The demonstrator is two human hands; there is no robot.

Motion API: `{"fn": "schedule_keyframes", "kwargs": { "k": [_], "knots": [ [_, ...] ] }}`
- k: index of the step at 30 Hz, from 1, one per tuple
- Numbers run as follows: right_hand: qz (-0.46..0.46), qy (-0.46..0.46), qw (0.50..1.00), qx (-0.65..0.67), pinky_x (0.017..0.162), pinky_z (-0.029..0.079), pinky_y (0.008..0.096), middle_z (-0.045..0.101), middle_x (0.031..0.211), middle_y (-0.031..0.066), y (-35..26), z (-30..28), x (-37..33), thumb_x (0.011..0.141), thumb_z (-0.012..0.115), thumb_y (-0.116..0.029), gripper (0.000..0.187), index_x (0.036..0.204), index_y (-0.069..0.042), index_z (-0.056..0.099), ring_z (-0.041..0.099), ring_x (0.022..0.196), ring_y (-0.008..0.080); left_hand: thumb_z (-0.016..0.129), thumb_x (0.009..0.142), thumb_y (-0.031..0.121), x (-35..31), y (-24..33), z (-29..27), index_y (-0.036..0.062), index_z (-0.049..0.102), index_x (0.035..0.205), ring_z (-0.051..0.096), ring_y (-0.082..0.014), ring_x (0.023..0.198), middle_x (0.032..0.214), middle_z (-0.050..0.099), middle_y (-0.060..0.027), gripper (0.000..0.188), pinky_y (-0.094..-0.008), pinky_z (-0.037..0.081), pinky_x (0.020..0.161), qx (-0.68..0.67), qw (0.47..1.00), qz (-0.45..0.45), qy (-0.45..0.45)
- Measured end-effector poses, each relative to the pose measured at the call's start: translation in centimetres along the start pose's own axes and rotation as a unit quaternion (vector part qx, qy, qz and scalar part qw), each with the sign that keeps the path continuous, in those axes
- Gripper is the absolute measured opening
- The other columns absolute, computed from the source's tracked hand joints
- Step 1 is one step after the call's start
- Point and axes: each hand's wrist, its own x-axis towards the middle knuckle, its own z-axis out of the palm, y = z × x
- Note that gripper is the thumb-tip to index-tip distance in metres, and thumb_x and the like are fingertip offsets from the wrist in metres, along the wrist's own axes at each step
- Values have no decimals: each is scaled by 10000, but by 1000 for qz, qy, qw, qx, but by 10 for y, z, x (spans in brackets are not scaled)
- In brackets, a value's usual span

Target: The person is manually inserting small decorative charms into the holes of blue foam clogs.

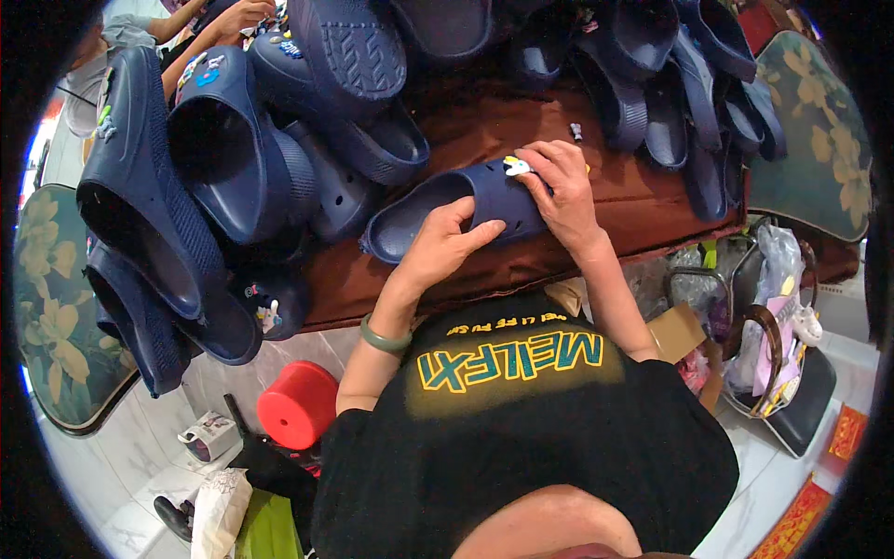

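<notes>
A navy blue clog (pixel 400 228) lies across the brown cloth in front of me, its heel to the left and its toe to the right. My left hand (pixel 447 240) grips the edge of its upper, fingers inside the opening and thumb on top. Over the toe end, my right hand (pixel 559 191) is closed on the upper, its fingertips against a small white and yellow shoe charm (pixel 517 167). Some vent holes show between the hands; the toe's tip is mostly hidden by my right hand. Just beyond it, a small loose charm (pixel 576 131) rests on the cloth.
Navy clogs (pixel 223 168) are piled at the left, some with charms; more clogs (pixel 666 112) are heaped at the far right. Another person's arm (pixel 219 33) reaches in at the far left. A red stool (pixel 298 404) and a bag-filled chair (pixel 778 345) stand below the table (pixel 633 219).
</notes>
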Motion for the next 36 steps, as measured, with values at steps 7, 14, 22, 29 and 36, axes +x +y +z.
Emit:
{"fn": "schedule_keyframes", "kwargs": {
  "k": [7, 14, 22, 29, 36],
  "knots": [
    [-95, -112, 985, -95, 977, 359, 459, 626, 1103, 61, -18, -22, 16, 832, 654, -131, 301, 1126, -73, 633, 526, 1098, 266, 681, 891, 148, -6, -1, 2, -19, 655, 1097, 567, -74, 906, 984, 663, 0, 267, -257, 470, 838, -12, 1000, -10, -13],
    [-197, -261, 927, -185, 1046, 328, 466, 605, 1165, 99, -17, -39, 35, 768, 610, -107, 424, 1183, -20, 595, 527, 1144, 258, 692, 880, 182, -2, -9, 2, -9, 658, 995, 516, -70, 787, 833, 602, 8, 226, -260, 444, 702, -6, 1000, 4, -13],
    [-204, -288, 872, -341, 1024, 379, 436, 594, 1187, 157, -41, -26, 26, 769, 588, -158, 522, 1216, 106, 544, 514, 1173, 271, 704, 864, 207, 2, -17, -1, -21, 618, 855, 441, -60, 692, 692, 514, 7, 244, -290, 407, 587, 40, 999, 23, -4],
    [-86, -134, 987, 2, 950, 446, 416, 632, 1116, 136, -7, -23, 22, 759, 594, 14, 344, 1099, -29, 623, 588, 1064, 318, 674, 891, 183, -1, -2, 5, -22, 667, 1004, 524, -61, 802, 835, 642, 6, 235, -254, 456, 736, -57, 998, 7, 7],
    [112, 28, 993, -37, 858, 485, 397, 667, 1008, 120, 69, -33, -11, 837, 626, -28, 175, 1000, -58, 681, 623, 956, 313, 668, 899, 148, -6, 1, 11, -21, 686, 1040, 569, -59, 851, 921, 681, 14, 220, -232, 465, 794, -25, 997, -22, 64]
  ]
}}
